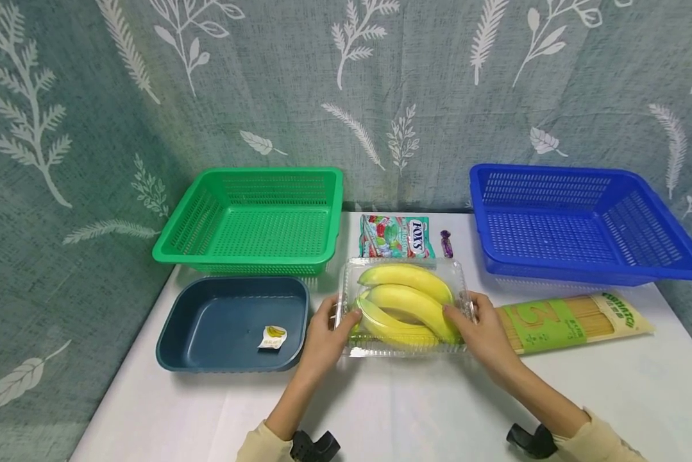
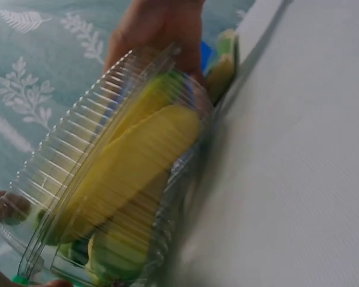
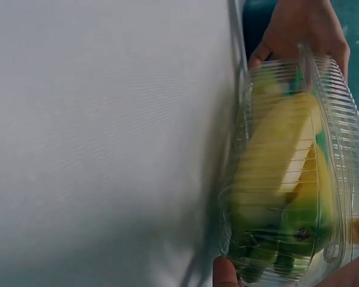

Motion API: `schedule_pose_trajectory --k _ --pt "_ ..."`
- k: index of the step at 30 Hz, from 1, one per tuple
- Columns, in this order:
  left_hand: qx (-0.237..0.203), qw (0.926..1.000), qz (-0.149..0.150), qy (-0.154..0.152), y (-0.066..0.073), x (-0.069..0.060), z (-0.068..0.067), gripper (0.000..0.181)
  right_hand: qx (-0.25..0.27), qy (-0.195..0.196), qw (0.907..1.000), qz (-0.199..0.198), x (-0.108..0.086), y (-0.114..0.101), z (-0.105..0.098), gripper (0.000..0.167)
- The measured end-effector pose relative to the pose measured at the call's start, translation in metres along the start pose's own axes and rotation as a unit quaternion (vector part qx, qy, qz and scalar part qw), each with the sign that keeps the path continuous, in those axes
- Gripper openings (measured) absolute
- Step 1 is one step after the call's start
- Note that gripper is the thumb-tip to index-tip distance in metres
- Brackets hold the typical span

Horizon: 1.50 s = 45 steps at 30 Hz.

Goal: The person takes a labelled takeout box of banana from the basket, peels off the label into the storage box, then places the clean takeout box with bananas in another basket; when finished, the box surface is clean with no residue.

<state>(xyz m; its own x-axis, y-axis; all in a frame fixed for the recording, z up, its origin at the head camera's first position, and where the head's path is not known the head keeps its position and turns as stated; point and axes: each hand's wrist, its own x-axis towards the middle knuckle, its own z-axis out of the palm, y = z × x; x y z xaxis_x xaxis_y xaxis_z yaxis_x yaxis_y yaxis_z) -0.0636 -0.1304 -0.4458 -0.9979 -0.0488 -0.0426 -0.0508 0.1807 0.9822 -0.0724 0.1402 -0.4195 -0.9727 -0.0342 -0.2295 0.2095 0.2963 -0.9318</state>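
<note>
A clear plastic clamshell box [image 1: 406,351] with several yellow bananas [image 1: 406,301] inside is held between both hands. My left hand [image 1: 324,333] grips its left side, thumb over the lid's edge. On the opposite side my right hand [image 1: 484,330] grips it the same way, its fingers partly hidden behind the box. In the left wrist view the lid [image 2: 66,161] looks closed over the bananas [image 2: 131,161]. The right wrist view shows green stem ends on the bananas [image 3: 281,167]. Whether the box touches the table I cannot tell.
A green basket [image 1: 247,263] stands back left, a blue basket [image 1: 588,269] back right. Front left, a dark blue tub [image 1: 207,333] holds a small banana-printed label [image 1: 274,336]. Behind the box lie a FOX'S candy bag [image 1: 396,236] and a purple wrapped candy [image 1: 446,244]; a noodle packet [image 1: 576,321] lies right.
</note>
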Motion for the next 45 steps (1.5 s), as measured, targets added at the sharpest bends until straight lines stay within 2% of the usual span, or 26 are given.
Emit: schedule_pose_trajectory --k 14,19,24,30,33,39,45 --pt "-0.046 0.9985 0.029 0.004 0.028 -0.008 -0.012 0.054 0.036 0.007 0.9966 -0.074 -0.009 -0.023 -0.002 0.059" --pt "-0.061 0.9972 0.043 0.007 0.036 -0.009 -0.017 0.054 0.033 0.015 0.9943 -0.1 -0.009 -0.03 0.0 0.057" --pt "-0.052 0.9969 0.057 0.014 0.043 -0.009 -0.025 0.052 0.037 0.011 0.9912 -0.127 -0.009 -0.038 0.004 0.054" --pt "-0.027 0.9964 0.077 0.023 0.053 -0.01 -0.041 0.05 0.026 0.007 0.9853 -0.169 -0.006 -0.052 0.005 0.048" --pt "-0.026 0.9965 0.077 0.021 0.057 -0.01 -0.05 0.051 0.022 0.003 0.9821 -0.187 -0.004 -0.06 0.006 0.047" --pt "-0.024 0.997 0.07 0.02 0.066 -0.01 -0.07 0.049 0.031 -0.027 0.9811 -0.189 -0.001 -0.073 0.012 0.052" --pt "-0.031 0.996 0.081 0.025 0.075 -0.009 -0.09 0.049 0.031 -0.048 0.9771 -0.205 0.006 -0.085 0.02 0.054"
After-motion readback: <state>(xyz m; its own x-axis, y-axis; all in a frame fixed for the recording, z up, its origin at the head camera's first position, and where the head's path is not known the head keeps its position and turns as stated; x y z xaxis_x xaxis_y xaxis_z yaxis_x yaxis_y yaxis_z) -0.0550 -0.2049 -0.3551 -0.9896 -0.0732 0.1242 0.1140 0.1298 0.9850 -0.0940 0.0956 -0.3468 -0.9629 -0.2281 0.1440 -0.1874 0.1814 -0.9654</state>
